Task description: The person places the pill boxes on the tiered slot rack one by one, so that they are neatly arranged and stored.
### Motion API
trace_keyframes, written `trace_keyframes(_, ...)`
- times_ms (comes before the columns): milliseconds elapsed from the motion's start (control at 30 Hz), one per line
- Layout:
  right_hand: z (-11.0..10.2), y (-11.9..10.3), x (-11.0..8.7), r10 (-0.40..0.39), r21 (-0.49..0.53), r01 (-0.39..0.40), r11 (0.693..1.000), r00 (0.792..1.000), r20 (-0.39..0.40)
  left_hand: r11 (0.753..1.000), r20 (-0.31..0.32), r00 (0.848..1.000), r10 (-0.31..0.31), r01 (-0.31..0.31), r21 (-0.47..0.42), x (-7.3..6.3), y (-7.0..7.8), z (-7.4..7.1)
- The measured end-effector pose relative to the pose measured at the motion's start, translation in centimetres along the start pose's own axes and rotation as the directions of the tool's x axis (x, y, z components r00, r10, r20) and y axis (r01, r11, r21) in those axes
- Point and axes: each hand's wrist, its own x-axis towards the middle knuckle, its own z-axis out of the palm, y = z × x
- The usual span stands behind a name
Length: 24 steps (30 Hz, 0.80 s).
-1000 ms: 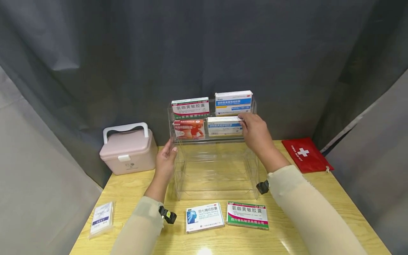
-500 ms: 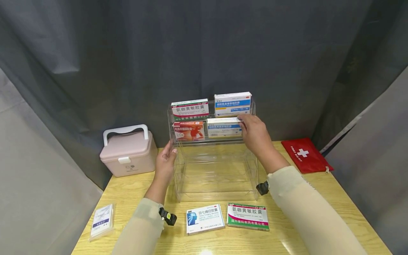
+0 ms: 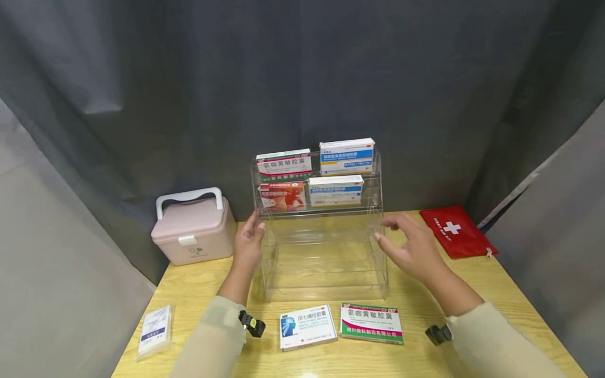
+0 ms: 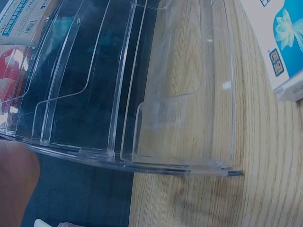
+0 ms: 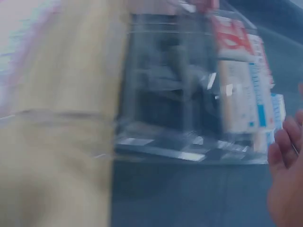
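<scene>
A clear acrylic display rack (image 3: 326, 291) stands on the table with medicine boxes in its upper two tiers. In the top tier sit a green-and-red box (image 3: 284, 164) and a white-blue box (image 3: 347, 156). Below them are a red box (image 3: 282, 197) and another white-blue box (image 3: 335, 190). My left hand (image 3: 248, 249) holds the rack's left side, the thumb toward the front; part of its fingers is hidden. Off the rack's right side, my right hand (image 3: 416, 252) is in the air, thumb and forefinger apart, holding nothing. The right wrist view is blurred.
Before the rack lie a white medicine box (image 3: 308, 327) and a green-white one (image 3: 371, 323). A bagged white packet (image 3: 155, 329) is at the front left. A pink lidded case (image 3: 194, 236) stands left; a red first aid pouch (image 3: 456, 231) lies right.
My right hand has let go of the lower white-blue box and moved down and right, away from the rack. The box stays in its tier. My left hand keeps its place.
</scene>
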Motion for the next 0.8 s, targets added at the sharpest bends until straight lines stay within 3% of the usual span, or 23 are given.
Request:
trace_keyframes(100, -0.6, 1.4, -4.7, 0.030, 0.008, -0.031, 0.999, 0.994, 0.102, 1.000, -0.008, 1.000, -0.002, 0.002, 0.022, -0.2, -0.2, 0.1)
trace_keyframes(200, -0.6, 3.0, -8.9, 0.115, -0.005, -0.117, 0.993, 0.965, 0.238, 1.000, 0.004, 1.000, -0.001, 0.001, 0.009, -0.3, -0.3, 0.1)
trace_keyframes(267, -0.2, 4.0, -11.3, 0.195, -0.011, -0.205, 0.979, 0.915, 0.352, 1.000, 0.008, 1.000, -0.007, 0.007, -0.002, -0.3, -0.3, 0.0)
trace_keyframes(400, 0.8, 5.4, -14.2, 0.313, -0.038, -0.348, 0.937, 0.783, 0.537, 1.000, 0.003, 1.000, -0.025, 0.025, -0.016, -0.3, -0.2, -0.3)
trace_keyframes(467, 1.3, 5.7, -14.9, 0.325, -0.042, -0.371, 0.928, 0.749, 0.577, 0.999, 0.004, 0.999, -0.033, 0.033, -0.021, -0.4, -0.2, -0.4)
trace_keyframes(800, 1.7, 5.2, -15.3, 0.292, -0.052, -0.332, 0.942, 0.730, 0.618, 0.999, 0.004, 0.999, -0.042, 0.042, -0.027, -0.2, -0.1, -0.2)
